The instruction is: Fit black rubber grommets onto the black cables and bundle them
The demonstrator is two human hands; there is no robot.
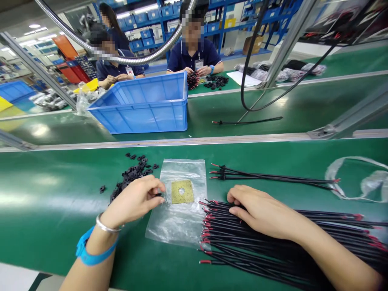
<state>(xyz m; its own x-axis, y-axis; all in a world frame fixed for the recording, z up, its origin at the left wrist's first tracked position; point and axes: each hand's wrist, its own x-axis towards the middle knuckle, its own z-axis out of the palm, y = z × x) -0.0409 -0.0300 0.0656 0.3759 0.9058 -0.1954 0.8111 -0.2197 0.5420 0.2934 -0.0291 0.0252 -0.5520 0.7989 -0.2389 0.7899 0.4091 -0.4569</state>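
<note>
My left hand (142, 198) is over the left edge of a clear zip bag (176, 226), its thumb and fingers pinched around a small dark piece that shows only in part. Beside it lies a pile of small black grommet-like pieces (133, 173). On the bag rests a yellowish square pad (178, 199) with a round hole. My right hand (257, 208) lies on a bundle of black cables (242, 242) with red wire ends, fingers closed at its upper edge on a cable. Behind it are a few separate cables (273, 178), each with a black piece near its left end.
A blue bin (145, 117) stands beyond the metal rail (163, 142). A single cable (248, 121) lies to its right. A clear plastic strip (336, 169) is at the far right. Metal posts and a flexible conduit (127, 60) cross overhead. Co-workers sit opposite.
</note>
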